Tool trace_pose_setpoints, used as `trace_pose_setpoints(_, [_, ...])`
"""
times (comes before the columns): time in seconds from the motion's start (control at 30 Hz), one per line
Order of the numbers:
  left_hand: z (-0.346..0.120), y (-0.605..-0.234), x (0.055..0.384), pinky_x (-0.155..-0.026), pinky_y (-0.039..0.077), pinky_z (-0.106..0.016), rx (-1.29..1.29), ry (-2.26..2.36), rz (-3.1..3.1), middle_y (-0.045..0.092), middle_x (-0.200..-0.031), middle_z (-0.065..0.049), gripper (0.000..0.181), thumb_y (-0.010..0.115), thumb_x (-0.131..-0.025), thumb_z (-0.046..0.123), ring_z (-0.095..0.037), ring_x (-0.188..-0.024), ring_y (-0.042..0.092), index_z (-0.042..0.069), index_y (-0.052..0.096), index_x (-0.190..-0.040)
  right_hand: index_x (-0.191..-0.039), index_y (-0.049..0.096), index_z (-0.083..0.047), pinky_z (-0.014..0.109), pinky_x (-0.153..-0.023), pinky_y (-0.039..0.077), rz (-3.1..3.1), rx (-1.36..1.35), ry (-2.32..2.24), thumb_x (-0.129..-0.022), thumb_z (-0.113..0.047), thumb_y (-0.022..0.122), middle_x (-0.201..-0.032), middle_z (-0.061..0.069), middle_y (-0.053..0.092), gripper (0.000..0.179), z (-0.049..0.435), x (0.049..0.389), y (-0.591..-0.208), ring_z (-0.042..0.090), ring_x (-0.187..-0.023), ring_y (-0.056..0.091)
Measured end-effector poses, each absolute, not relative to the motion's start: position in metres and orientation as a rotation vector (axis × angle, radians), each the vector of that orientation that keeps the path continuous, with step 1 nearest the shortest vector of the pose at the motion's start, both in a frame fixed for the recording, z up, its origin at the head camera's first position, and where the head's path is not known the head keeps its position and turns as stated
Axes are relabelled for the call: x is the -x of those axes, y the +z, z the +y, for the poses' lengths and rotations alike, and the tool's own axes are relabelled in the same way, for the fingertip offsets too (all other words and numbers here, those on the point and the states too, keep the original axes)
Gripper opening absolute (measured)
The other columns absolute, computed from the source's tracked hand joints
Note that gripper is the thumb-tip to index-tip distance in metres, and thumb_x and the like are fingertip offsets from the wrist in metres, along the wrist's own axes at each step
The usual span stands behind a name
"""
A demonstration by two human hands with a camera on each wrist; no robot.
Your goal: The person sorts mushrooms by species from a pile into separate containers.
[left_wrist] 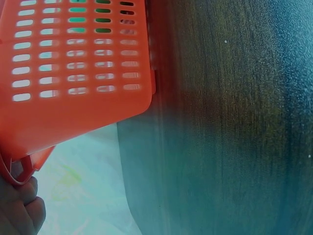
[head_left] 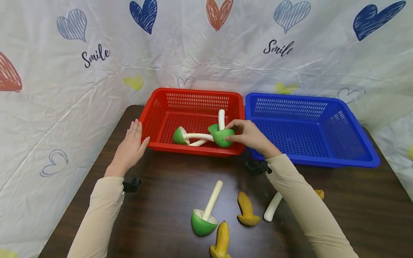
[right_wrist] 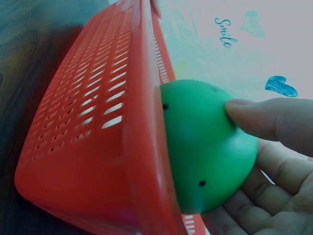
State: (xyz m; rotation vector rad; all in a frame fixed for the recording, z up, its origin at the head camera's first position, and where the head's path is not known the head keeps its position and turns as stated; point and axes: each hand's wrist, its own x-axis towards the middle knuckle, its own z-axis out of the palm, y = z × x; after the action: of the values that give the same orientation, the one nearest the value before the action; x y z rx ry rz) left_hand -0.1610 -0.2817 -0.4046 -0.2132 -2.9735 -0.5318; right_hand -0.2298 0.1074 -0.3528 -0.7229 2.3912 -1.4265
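Note:
In the head view my right hand (head_left: 250, 135) pinches the green cap of a toy mushroom (head_left: 223, 138) over the right end of the red basket (head_left: 193, 150). Its white stem points up and away. The right wrist view shows the thumb on the green mushroom cap (right_wrist: 210, 147) and the fingers behind it, close to the basket's rim. More green mushrooms (head_left: 181, 136) lie inside that basket, partly overlapped. My left hand (head_left: 128, 147) rests against the basket's left rim with its fingers extended; in the left wrist view only some fingers (left_wrist: 24, 208) show below the rim.
A blue basket (head_left: 290, 132) stands right of the red one. Nearer on the dark table (head_left: 161, 204) lie a green mushroom (head_left: 204, 222) and yellow-brown mushrooms (head_left: 246, 209). A white stem (head_left: 273, 208) shows partly under the right sleeve. A white printed cloth (head_left: 200, 50) hangs behind.

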Motion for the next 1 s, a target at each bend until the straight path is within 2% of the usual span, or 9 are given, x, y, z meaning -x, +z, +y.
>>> trace_pose_setpoints(0.27, [-0.282, -0.404, 0.159, -0.113, 0.011, -0.049, 0.217, -0.551, -2.962, 0.008, -0.153, -0.026, 0.067, 0.037, -0.101, 0.032, -0.037, -0.142, 0.004, -0.012, 0.013, -0.145, -0.106, 0.068, 0.000, 0.034, -0.079, 0.050, 2.501, 0.707, -1.299, -0.080, -0.002, 0.070, -0.106, 0.013, 0.065, 0.027, 0.104, 0.233, -0.355, 0.024, -0.091, 0.059])
trace_pose_setpoints(0.47, [-0.281, -0.404, 0.159, -0.113, 0.011, -0.049, 0.219, -0.568, -2.969, 0.008, -0.153, -0.026, 0.068, 0.037, -0.101, 0.033, -0.035, -0.142, 0.003, -0.012, 0.013, -0.145, -0.106, 0.067, 0.003, 0.039, -0.082, 0.052, 2.516, 0.712, -1.267, -0.082, 0.003, 0.065, -0.106, 0.019, 0.065, 0.024, 0.102, 0.234, -0.357, 0.030, -0.098, 0.060])
trace_pose_setpoints(0.63, [-0.282, -0.405, 0.158, -0.112, 0.012, -0.050, 0.217, -0.571, -2.960, 0.008, -0.153, -0.026, 0.067, 0.039, -0.100, 0.031, -0.037, -0.142, 0.004, -0.013, 0.013, -0.145, -0.106, 0.067, 0.003, 0.039, -0.080, 0.053, 2.498, 0.713, -1.281, -0.083, 0.003, 0.065, -0.106, 0.020, 0.065, 0.022, 0.103, 0.228, -0.353, 0.026, -0.096, 0.062])
trace_pose_setpoints(0.83, [-0.281, -0.405, 0.159, -0.113, 0.010, -0.049, 0.221, -0.573, -2.968, 0.007, -0.154, -0.026, 0.068, 0.036, -0.101, 0.034, -0.035, -0.142, 0.003, -0.012, 0.012, -0.145, -0.101, 0.068, 0.002, 0.035, -0.077, 0.054, 2.485, 0.723, -1.350, -0.083, 0.001, 0.067, -0.101, 0.019, 0.067, 0.018, 0.108, 0.216, -0.350, 0.023, -0.091, 0.064])
trace_pose_setpoints(1.0, [-0.282, -0.405, 0.159, -0.112, 0.011, -0.050, 0.221, -0.577, -2.960, 0.007, -0.154, -0.026, 0.067, 0.036, -0.101, 0.033, -0.036, -0.142, 0.003, -0.012, 0.012, -0.145, -0.099, 0.069, -0.001, 0.038, -0.078, 0.052, 2.479, 0.784, -1.367, -0.083, -0.002, 0.070, -0.099, 0.017, 0.067, 0.017, 0.113, 0.203, -0.346, 0.024, -0.091, 0.064])
